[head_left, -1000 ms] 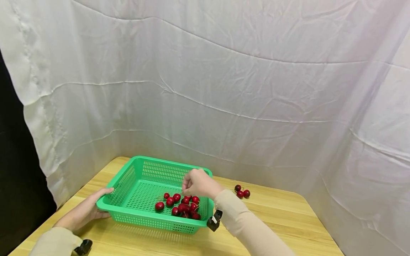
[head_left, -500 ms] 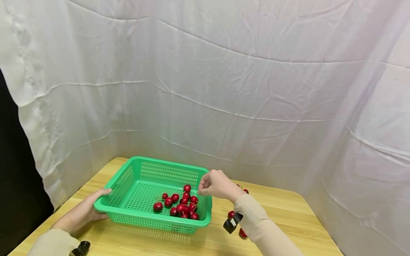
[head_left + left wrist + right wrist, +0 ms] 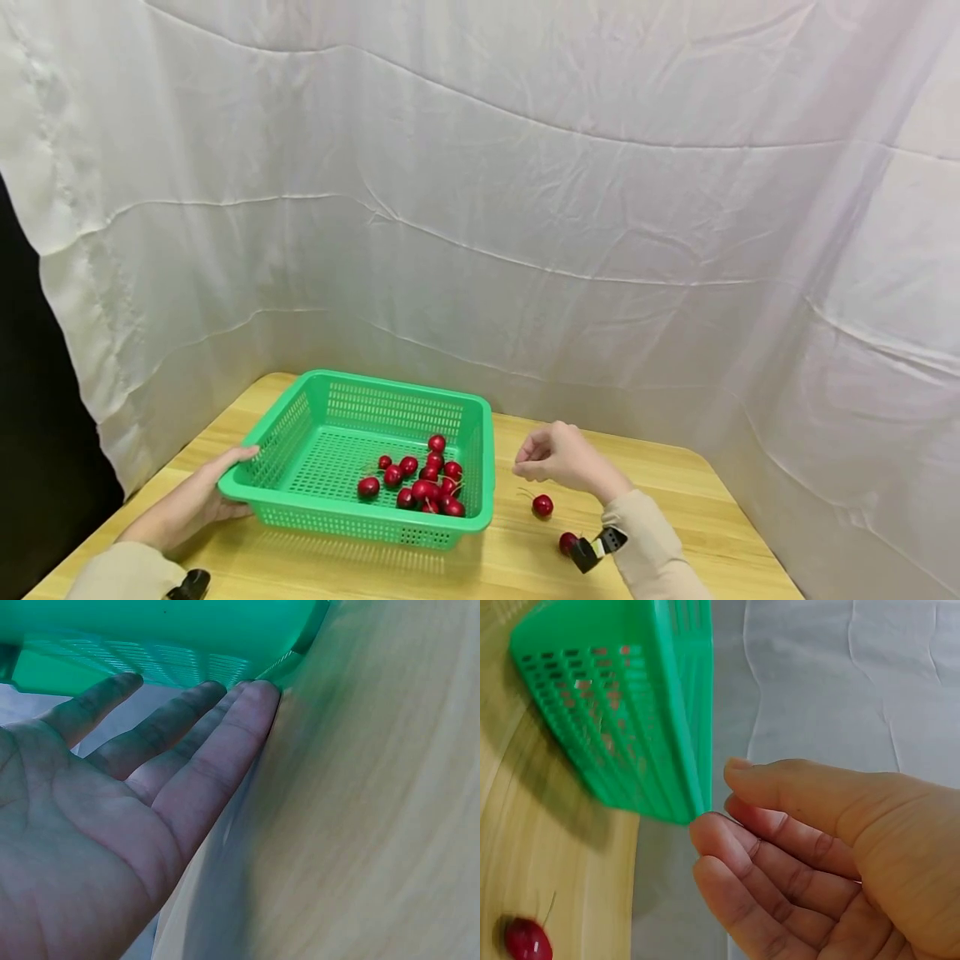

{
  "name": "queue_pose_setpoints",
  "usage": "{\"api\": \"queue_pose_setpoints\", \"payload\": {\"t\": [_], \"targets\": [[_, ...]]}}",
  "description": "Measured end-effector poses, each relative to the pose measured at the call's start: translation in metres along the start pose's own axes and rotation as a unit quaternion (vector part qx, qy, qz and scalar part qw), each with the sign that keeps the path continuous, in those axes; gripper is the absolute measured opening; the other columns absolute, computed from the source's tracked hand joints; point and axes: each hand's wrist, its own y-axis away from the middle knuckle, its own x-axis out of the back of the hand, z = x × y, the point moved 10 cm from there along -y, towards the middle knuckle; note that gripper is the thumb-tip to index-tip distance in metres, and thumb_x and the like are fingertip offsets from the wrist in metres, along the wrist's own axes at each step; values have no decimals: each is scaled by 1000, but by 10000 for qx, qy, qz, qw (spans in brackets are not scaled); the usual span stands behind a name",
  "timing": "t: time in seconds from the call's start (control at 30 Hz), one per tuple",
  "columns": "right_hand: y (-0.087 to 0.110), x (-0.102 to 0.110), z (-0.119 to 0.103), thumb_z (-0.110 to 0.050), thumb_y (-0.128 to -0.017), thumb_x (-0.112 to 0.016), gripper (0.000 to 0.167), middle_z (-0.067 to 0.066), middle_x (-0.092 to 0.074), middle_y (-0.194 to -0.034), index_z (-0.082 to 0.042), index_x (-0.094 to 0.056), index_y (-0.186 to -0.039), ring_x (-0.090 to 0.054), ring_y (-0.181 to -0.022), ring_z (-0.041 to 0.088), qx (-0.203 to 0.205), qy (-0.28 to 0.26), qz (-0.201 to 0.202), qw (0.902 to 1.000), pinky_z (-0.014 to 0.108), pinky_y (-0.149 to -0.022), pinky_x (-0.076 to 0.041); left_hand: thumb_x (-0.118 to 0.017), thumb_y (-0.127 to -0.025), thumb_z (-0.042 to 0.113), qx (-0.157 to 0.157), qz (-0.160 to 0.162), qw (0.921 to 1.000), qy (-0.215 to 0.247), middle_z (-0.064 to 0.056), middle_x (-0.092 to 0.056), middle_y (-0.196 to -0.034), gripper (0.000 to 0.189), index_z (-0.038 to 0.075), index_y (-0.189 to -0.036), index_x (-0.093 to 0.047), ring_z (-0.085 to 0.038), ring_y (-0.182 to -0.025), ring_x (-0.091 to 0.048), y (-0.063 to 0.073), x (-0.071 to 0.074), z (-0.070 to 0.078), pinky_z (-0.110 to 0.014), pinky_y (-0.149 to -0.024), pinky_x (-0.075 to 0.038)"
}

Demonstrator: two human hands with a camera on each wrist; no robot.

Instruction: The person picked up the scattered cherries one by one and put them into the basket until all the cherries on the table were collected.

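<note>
My left hand (image 3: 198, 500) holds the left end of a green plastic basket (image 3: 367, 516), thumb over the rim; in the left wrist view its fingers (image 3: 210, 761) reach straight out to the basket's underside and wall. Several red cherries (image 3: 425, 490) lie in the basket's right half, some with thin stems. To the right of the basket, my right hand (image 3: 566, 458) hovers above the table with loosely bent fingers and nothing between them. Just below it, a stemmed cherry (image 3: 542, 505) lies on the wood. Another cherry (image 3: 568, 544) sits nearer, beside the right wrist camera.
The wooden table (image 3: 675, 508) has rounded far corners. White cloth (image 3: 480, 208) hangs behind it and along the right side. A black area (image 3: 37, 400) shows at the far left. Black cameras (image 3: 592, 550) are strapped to both wrists.
My right hand has moved right, from over the cherries in the basket to above the table. One more cherry now shows in the basket's right half. The left hand stays at the basket.
</note>
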Motion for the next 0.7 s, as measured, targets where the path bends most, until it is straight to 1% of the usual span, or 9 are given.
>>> {"api": "queue_pose_setpoints", "payload": {"t": [0.07, 0.1, 0.23, 0.33, 0.47, 0.7], "targets": [[7, 4, 10, -15, -93, -83, 11, 9, -77, -78, -8, -77, -87, -67, -68, 13, -76, -36, 66, 9999, 28, -63, -59, -25, -116, 47, -76, -156, 9998, 14, -12, -62, -140, 81, -16, -163, -5, -9, -115, -69, 1, -2, 0, -34, -101, -57], [10, 6, 15, -15, -93, -84, 12, 7, -76, -77, -8, -76, -87, -67, -68, 12, -124, -40, 96, 9999, 28, -63, -59, -25, -116, 47, -85, -182, 9998, 18, -11, -62, -140, 81, -15, -164, -5, -9, -115, -69, 1, -2, 0, -35, -102, -57], [21, 10, 35, -16, -93, -83, 13, 2, -74, -76, -7, -76, -88, -66, -70, 13, -302, -55, 163, 9994, 32, -64, -61, -26, -117, 47, -131, -214, 9997, 13, -19, -57, -144, 82, -14, -164, 0, -13, -117, -68, 2, -2, -1, -43, -106, -57], [30, 11, 48, -15, -94, -83, 13, 2, -73, -77, -7, -75, -88, -67, -71, 15, -417, -19, 177, 9990, 29, -64, -59, -26, -117, 47, -139, -207, 9997, 9, -19, -58, -145, 82, -14, -164, 0, -13, -117, -69, 3, -3, -1, -46, -108, -57], [41, 13, 61, -15, -93, -84, 13, 2, -73, -76, -6, -76, -88, -66, -70, 15, -547, 42, 244, 9982, 24, -61, -55, -26, -117, 47, -180, -238, 9996, 26, -16, -59, -143, 81, -14, -164, -1, -13, -117, -69, 3, -4, 0, -44, -107, -57], [53, 13, 83, -14, -91, -84, 11, 2, -71, -76, -6, -76, -88, -63, -69, 13, -742, -18, 293, 9968, 24, -58, -51, -25, -117, 47, -160, -275, 9995, 57, -16, -59, -142, 81, -14, -164, 0, -14, -118, -69, 2, -3, 0, -40, -105, -57]]}}
